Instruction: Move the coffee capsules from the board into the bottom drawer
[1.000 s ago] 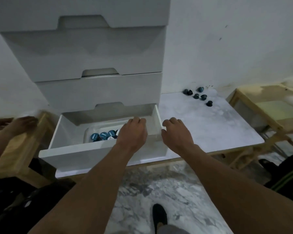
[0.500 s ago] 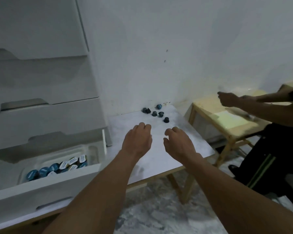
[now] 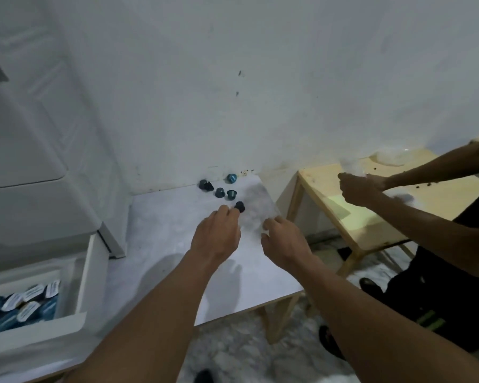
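Head view: my left hand (image 3: 216, 239) reaches the nearest coffee capsule (image 3: 240, 207), fingers loose, gripping nothing. My right hand (image 3: 284, 241) is slack alongside. The other capsules (image 3: 220, 192) sit on the counter (image 3: 177, 244) by the wall. Light, rigid, slick, I reckon, so pinch the sides.

Your left hand (image 3: 216, 236) hovers over the board (image 3: 172, 244), fingertips at the nearest capsule (image 3: 240, 206); your right hand (image 3: 285, 240) hangs beside it, holding nothing.
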